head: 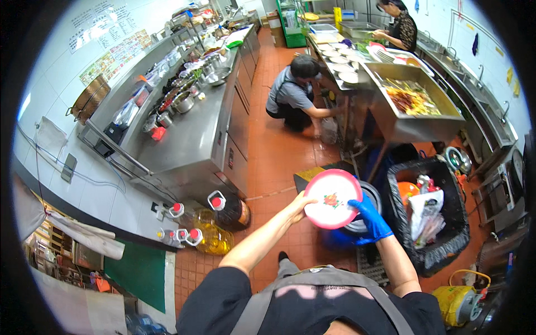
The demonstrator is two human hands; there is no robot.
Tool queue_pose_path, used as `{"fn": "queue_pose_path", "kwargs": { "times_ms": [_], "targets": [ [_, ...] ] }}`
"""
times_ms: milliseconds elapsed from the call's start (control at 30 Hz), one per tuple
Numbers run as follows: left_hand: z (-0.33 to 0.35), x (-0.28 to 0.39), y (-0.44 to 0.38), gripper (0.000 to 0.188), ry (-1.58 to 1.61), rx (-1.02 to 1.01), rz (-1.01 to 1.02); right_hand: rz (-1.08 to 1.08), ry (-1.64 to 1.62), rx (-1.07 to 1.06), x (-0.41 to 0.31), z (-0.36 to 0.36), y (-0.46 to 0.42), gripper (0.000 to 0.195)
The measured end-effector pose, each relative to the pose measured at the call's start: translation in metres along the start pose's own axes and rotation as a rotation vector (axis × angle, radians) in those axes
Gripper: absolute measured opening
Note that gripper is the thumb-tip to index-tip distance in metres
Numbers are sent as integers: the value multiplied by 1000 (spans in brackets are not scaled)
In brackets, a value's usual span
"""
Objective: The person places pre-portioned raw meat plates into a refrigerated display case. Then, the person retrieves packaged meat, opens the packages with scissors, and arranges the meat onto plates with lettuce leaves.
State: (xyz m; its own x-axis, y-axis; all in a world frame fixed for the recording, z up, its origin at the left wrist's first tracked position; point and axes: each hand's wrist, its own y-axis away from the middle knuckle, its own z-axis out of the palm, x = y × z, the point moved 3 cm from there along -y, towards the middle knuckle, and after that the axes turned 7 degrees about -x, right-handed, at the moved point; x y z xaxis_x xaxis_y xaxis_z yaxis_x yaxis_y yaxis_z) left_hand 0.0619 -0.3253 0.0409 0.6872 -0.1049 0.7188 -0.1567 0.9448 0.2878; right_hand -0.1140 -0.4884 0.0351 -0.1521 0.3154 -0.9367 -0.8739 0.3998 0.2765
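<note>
A pink-rimmed white basin (333, 199) with a printed flower in its middle is held up before me in both hands. My bare left hand (302, 206) grips its left edge, the thumb over the rim. On the right edge, my right hand (370, 215) holds it in a blue glove. Partly hidden under the basin and the glove stands a round blue container (374, 194) with a grey rim. To the right of it is a bin lined with a black bag (439, 255), with plastic bags and an orange thing inside.
Left stands a steel counter (188, 146), with oil bottles (215, 238) on the floor by its end. A person (293, 92) crouches in the aisle; another person (402, 29) stands behind the plate-covered table. A steel sink (418, 121) holds food scraps. A yellow gas cylinder (454, 303) stands lower right.
</note>
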Motion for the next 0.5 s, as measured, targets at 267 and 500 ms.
{"fn": "queue_pose_path", "kwargs": {
  "times_ms": [267, 500],
  "targets": [
    [-227, 158, 202, 59, -39, 449, 313, 209, 64, -518, -30, 312, -176, 70],
    [-322, 227, 251, 53, 115, 687, 416, 277, -207, -801, -63, 423, -286, 75]
  ]
}}
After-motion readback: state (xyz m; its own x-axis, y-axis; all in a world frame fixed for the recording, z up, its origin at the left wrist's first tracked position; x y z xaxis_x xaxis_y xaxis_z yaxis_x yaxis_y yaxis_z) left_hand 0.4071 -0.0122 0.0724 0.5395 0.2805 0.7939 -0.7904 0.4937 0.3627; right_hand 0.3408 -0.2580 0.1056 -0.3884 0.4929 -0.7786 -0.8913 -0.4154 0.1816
